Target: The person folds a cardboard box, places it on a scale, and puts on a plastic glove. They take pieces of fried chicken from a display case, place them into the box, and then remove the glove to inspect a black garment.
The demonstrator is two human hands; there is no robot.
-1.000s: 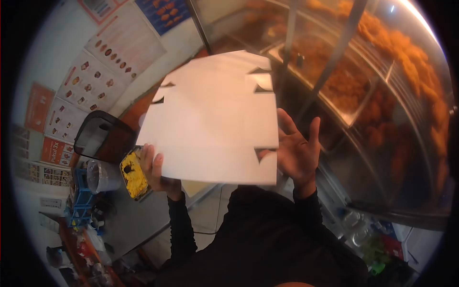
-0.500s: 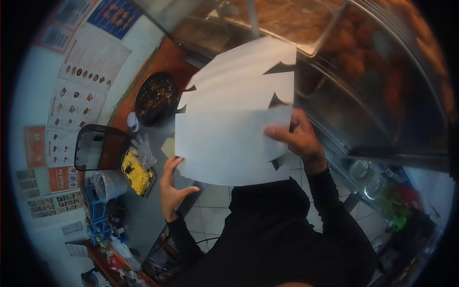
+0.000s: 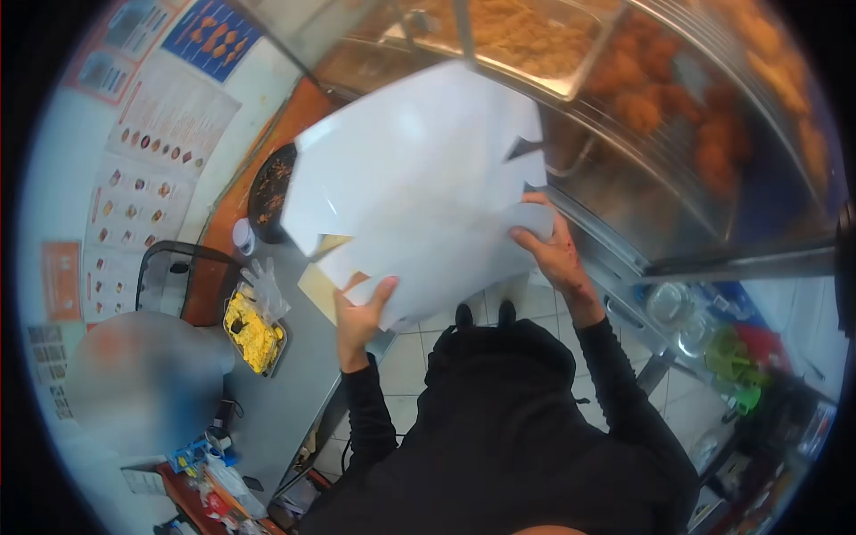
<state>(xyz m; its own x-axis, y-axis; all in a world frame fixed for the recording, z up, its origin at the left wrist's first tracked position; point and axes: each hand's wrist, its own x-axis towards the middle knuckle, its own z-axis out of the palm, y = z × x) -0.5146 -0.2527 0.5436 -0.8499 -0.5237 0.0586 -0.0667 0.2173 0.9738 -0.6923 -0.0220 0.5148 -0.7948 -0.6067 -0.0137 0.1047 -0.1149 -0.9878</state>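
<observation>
A large white cardboard sheet (image 3: 401,169) with notched edges is spread in front of me, raised above the floor. My left hand (image 3: 361,321) grips its lower left corner, with the thumb on top and the fingers behind. On the right edge my right hand (image 3: 555,254) is closed, thumb over a small rounded flap and fingers underneath. Part of a black round pan (image 3: 270,192) with food bits shows behind the sheet's left side. Near my left hand, a tan piece (image 3: 317,290) lies at the counter's edge.
A tray of yellow food (image 3: 254,332) and a clear plastic glove (image 3: 266,290) lie on the grey counter (image 3: 276,419). A white tub (image 3: 243,235) stands by the pan. Fried food (image 3: 646,98) fills a glass display case. Clear containers (image 3: 669,306) are at the right.
The sheet has tilted and opened out to the upper left, its stacked notched flaps no longer lined up. My left hand has moved right and closed on its corner. A blurred patch now covers the lower left.
</observation>
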